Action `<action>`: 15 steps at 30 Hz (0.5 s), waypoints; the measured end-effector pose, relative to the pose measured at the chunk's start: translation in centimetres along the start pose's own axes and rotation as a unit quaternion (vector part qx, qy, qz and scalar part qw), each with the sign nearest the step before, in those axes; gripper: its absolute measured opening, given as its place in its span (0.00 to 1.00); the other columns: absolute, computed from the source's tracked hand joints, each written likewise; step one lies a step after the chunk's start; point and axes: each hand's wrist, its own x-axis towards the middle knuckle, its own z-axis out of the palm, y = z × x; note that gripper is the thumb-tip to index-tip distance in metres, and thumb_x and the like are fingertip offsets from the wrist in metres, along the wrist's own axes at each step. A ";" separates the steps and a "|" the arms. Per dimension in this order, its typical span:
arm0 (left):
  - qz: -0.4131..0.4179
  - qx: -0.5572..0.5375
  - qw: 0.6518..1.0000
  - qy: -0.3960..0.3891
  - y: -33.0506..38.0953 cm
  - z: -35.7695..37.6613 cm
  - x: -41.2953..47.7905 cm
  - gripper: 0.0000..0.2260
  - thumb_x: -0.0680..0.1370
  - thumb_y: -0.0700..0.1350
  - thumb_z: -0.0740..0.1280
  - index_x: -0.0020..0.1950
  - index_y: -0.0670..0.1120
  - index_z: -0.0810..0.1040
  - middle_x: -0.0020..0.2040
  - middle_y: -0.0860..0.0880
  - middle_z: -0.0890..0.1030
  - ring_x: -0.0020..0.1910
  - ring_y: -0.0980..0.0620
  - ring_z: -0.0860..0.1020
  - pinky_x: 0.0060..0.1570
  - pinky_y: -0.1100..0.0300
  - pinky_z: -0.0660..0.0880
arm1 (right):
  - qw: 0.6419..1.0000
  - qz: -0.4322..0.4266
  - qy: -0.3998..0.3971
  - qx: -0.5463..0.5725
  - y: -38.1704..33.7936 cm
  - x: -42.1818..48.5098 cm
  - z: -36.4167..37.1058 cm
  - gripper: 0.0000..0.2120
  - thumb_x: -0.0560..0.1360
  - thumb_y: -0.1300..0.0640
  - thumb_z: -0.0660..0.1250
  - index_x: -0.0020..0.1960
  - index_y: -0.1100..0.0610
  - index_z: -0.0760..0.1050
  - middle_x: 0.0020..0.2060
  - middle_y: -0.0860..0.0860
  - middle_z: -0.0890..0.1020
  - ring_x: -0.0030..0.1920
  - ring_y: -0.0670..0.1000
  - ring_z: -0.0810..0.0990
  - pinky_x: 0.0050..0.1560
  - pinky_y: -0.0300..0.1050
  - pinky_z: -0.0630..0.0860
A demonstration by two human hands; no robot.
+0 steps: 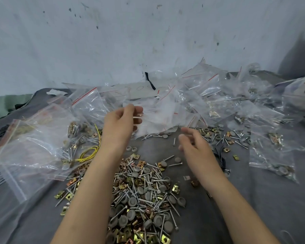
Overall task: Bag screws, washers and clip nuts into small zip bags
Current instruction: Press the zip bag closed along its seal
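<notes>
Head view, from the left: large clear bags [33, 147] lie on the grey cloth [253, 199], holding some hardware, with yellow wire [88, 154] beside them. The left hand [120, 124] is raised over the far part of the cloth, its thumb and fingers pinching the edge of a small zip bag [158, 118] that hangs to its right. Between the two forearms, near the person, sits the loose pile [141, 194] of screws, grey washers and brass-coloured clip nuts. The right hand [194, 145], blurred, hovers just below the bag with fingers loosely bent and nothing in them. Filled small bags [275, 155] lie scattered at the right.
</notes>
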 end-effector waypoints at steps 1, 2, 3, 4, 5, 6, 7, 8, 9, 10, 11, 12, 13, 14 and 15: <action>0.008 -0.021 1.000 -0.005 0.7 -0.3 -0.3 0.15 0.82 0.47 0.61 0.41 0.47 0.84 0.39 0.50 0.85 0.37 0.55 0.81 0.36 0.64 0.77 | 1.000 0.008 -0.002 0.024 -0.2 -0.2 -0.1 0.11 0.82 0.52 0.61 0.64 0.42 0.71 0.55 0.43 0.78 0.44 0.34 0.78 0.34 0.24 0.71; 0.011 -0.043 0.999 -0.012 1.3 -0.6 -0.7 0.16 0.82 0.47 0.61 0.38 0.47 0.84 0.37 0.50 0.84 0.36 0.55 0.81 0.35 0.64 0.77 | 1.000 0.004 -0.007 0.029 -0.4 -0.5 -0.2 0.14 0.82 0.52 0.62 0.66 0.41 0.69 0.56 0.41 0.77 0.45 0.35 0.79 0.35 0.25 0.71; 0.008 -0.064 0.998 -0.022 1.8 -1.0 -1.1 0.17 0.82 0.47 0.62 0.36 0.47 0.83 0.36 0.49 0.83 0.35 0.55 0.81 0.35 0.64 0.77 | 1.000 -0.005 -0.018 0.022 -0.6 -0.8 -0.3 0.18 0.82 0.51 0.64 0.69 0.39 0.66 0.58 0.38 0.75 0.48 0.34 0.78 0.37 0.25 0.72; -0.002 -0.081 0.996 -0.035 2.2 -1.3 -1.5 0.18 0.81 0.47 0.62 0.33 0.48 0.83 0.35 0.49 0.82 0.35 0.54 0.80 0.35 0.63 0.77 | 0.999 -0.010 -0.035 0.017 -0.7 -1.2 -0.4 0.22 0.81 0.50 0.65 0.71 0.37 0.63 0.60 0.36 0.73 0.52 0.33 0.77 0.41 0.27 0.74; -0.012 -0.092 0.995 -0.049 2.6 -1.5 -1.9 0.19 0.81 0.47 0.63 0.31 0.48 0.81 0.34 0.49 0.81 0.34 0.53 0.79 0.34 0.62 0.76 | 0.999 -0.009 -0.048 0.023 -0.8 -1.5 -0.5 0.23 0.81 0.49 0.65 0.73 0.37 0.62 0.61 0.35 0.72 0.55 0.34 0.76 0.48 0.31 0.76; -0.025 -0.095 0.993 -0.063 2.9 -1.8 -2.4 0.19 0.81 0.47 0.63 0.31 0.49 0.80 0.33 0.49 0.80 0.32 0.53 0.78 0.32 0.62 0.74 | 0.998 0.004 -0.054 0.045 -0.9 -1.9 -0.5 0.23 0.81 0.48 0.65 0.73 0.37 0.64 0.61 0.36 0.73 0.57 0.36 0.78 0.55 0.38 0.78; -0.037 -0.093 0.992 -0.077 3.0 -2.1 -2.9 0.19 0.81 0.48 0.63 0.30 0.49 0.79 0.32 0.49 0.79 0.30 0.53 0.76 0.30 0.63 0.73 | 0.994 0.035 -0.055 0.086 -1.0 -2.3 -0.4 0.20 0.81 0.47 0.65 0.71 0.38 0.67 0.62 0.39 0.75 0.57 0.41 0.80 0.57 0.45 0.80; -0.048 -0.090 0.991 -0.092 3.1 -2.4 -3.5 0.18 0.81 0.49 0.63 0.31 0.50 0.77 0.31 0.50 0.77 0.29 0.53 0.74 0.27 0.63 0.71 | 0.987 0.072 -0.056 0.133 -1.4 -2.7 -0.3 0.15 0.81 0.46 0.65 0.67 0.38 0.71 0.62 0.42 0.77 0.56 0.45 0.82 0.55 0.47 0.81; -0.057 -0.091 0.988 -0.110 3.1 -2.6 -3.9 0.17 0.81 0.50 0.64 0.32 0.50 0.76 0.30 0.51 0.76 0.28 0.53 0.73 0.27 0.63 0.70 | 0.976 0.110 -0.066 0.174 -1.7 -3.2 -0.1 0.09 0.81 0.44 0.64 0.61 0.39 0.73 0.61 0.46 0.79 0.54 0.50 0.85 0.51 0.48 0.82; -0.067 -0.097 0.984 -0.133 3.1 -2.9 -4.5 0.16 0.80 0.51 0.64 0.32 0.50 0.75 0.29 0.51 0.75 0.28 0.53 0.72 0.28 0.62 0.69 | 0.967 0.141 -0.085 0.197 -2.1 -3.7 0.1 0.08 0.81 0.43 0.63 0.58 0.42 0.75 0.59 0.49 0.81 0.51 0.52 0.86 0.48 0.49 0.83; -0.076 -0.109 0.978 -0.158 3.2 -3.1 -5.1 0.16 0.80 0.51 0.65 0.33 0.50 0.75 0.29 0.51 0.75 0.28 0.53 0.72 0.28 0.62 0.69 | 0.958 0.161 -0.113 0.207 -2.4 -4.1 0.3 0.11 0.81 0.42 0.63 0.58 0.46 0.77 0.57 0.52 0.83 0.49 0.54 0.87 0.46 0.50 0.83; -0.082 -0.125 0.972 -0.183 3.2 -3.2 -5.5 0.15 0.79 0.52 0.65 0.33 0.50 0.75 0.29 0.51 0.75 0.29 0.53 0.72 0.28 0.63 0.69 | 0.950 0.179 -0.136 0.215 -2.4 -4.4 0.5 0.16 0.81 0.42 0.63 0.60 0.51 0.79 0.55 0.54 0.85 0.48 0.54 0.87 0.46 0.50 0.83; -0.079 -0.136 0.966 -0.204 3.1 -3.3 -5.9 0.15 0.77 0.53 0.66 0.32 0.50 0.76 0.30 0.51 0.75 0.29 0.53 0.72 0.28 0.64 0.70 | 0.942 0.188 -0.155 0.230 -2.5 -4.6 0.7 0.19 0.81 0.43 0.63 0.61 0.55 0.80 0.54 0.55 0.86 0.48 0.55 0.87 0.47 0.50 0.83; -0.069 -0.139 0.963 -0.221 3.3 -3.4 -6.2 0.14 0.76 0.54 0.67 0.33 0.49 0.77 0.31 0.50 0.75 0.29 0.53 0.72 0.29 0.65 0.71 | 0.935 0.186 -0.173 0.247 -2.7 -4.8 0.7 0.19 0.81 0.44 0.63 0.59 0.58 0.82 0.52 0.55 0.86 0.47 0.54 0.87 0.46 0.49 0.83; -0.057 -0.139 0.961 -0.233 3.4 -3.7 -6.5 0.13 0.74 0.54 0.67 0.34 0.49 0.78 0.32 0.49 0.75 0.30 0.53 0.73 0.31 0.65 0.73 | 0.929 0.179 -0.185 0.264 -3.1 -4.9 0.5 0.17 0.81 0.47 0.65 0.58 0.59 0.83 0.50 0.55 0.87 0.44 0.54 0.86 0.44 0.47 0.83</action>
